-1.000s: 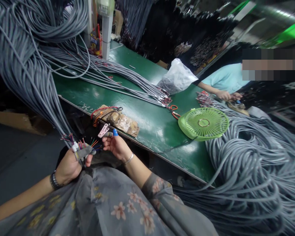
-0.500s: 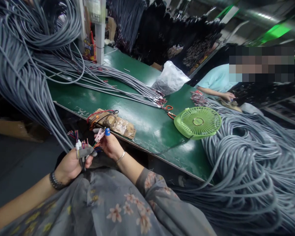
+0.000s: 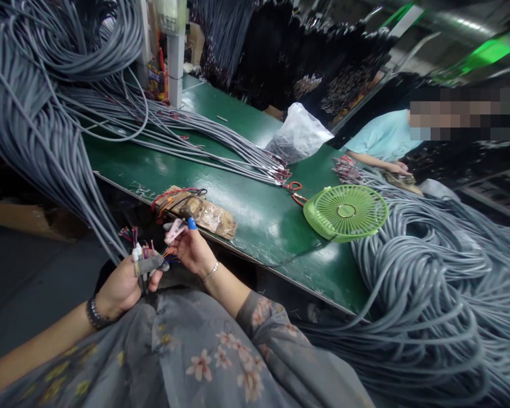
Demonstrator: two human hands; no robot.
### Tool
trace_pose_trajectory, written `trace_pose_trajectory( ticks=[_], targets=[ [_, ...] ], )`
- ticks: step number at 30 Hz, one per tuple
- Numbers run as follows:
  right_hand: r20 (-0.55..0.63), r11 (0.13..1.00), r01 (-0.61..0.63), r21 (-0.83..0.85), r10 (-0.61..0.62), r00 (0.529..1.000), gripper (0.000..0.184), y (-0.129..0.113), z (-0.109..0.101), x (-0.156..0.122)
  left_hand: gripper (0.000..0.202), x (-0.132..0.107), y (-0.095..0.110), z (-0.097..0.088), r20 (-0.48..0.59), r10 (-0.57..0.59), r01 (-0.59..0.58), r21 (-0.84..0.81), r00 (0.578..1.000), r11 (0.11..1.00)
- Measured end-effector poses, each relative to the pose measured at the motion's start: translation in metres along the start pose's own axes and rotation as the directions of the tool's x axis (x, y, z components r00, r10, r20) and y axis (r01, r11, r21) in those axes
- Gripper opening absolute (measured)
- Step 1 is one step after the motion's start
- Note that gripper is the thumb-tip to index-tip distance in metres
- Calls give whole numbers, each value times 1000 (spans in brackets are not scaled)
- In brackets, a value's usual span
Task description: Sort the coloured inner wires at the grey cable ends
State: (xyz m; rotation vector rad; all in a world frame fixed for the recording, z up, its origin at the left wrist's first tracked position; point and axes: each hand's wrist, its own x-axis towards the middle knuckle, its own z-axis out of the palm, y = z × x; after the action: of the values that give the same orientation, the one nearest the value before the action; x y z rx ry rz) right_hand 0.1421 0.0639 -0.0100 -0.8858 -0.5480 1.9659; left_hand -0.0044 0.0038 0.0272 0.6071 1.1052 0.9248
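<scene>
My left hand [image 3: 121,286] is closed round the end of a grey cable [image 3: 148,262], whose coloured inner wires fan out past my fingers. A white connector [image 3: 136,250] sticks up just above that grip. My right hand [image 3: 193,252] pinches a small pink clip-like tool [image 3: 175,229] right next to the wire ends; a blue cap [image 3: 191,223] covers one fingertip. Both hands hover over my lap, below the near edge of the green table [image 3: 255,209]. A thick bundle of grey cables [image 3: 46,141] hangs down to my left hand.
A taped brown block with red and black wires [image 3: 195,208] lies at the table edge. A green fan [image 3: 346,212], a plastic bag [image 3: 300,136] and laid-out grey cables [image 3: 221,141] are on the table. Another person's hands [image 3: 393,167] work at far right. Cable coils [image 3: 429,294] pile on the right.
My right hand has drawn the pink tool in closer to the wire ends held by my left hand. The view has shifted slightly; my left hand keeps its grip.
</scene>
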Motion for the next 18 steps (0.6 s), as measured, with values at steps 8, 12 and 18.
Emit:
trace_pose_trajectory(
  ticks=[8, 12, 18],
  targets=[
    [6, 997, 47, -54, -47, 999, 42, 4, -4, -5, 44, -6, 1, 5, -18, 108, -108, 1, 994, 994],
    [-8, 998, 58, -39, -58, 998, 46, 4, -5, -5, 41, -4, 5, 11, -47, 97, -98, -25, 994, 995],
    [-21, 998, 57, 6, -57, 998, 40, 4, -4, -2, 38, -1, 5, 15, -110, 64, -68, -31, 992, 997]
  ],
)
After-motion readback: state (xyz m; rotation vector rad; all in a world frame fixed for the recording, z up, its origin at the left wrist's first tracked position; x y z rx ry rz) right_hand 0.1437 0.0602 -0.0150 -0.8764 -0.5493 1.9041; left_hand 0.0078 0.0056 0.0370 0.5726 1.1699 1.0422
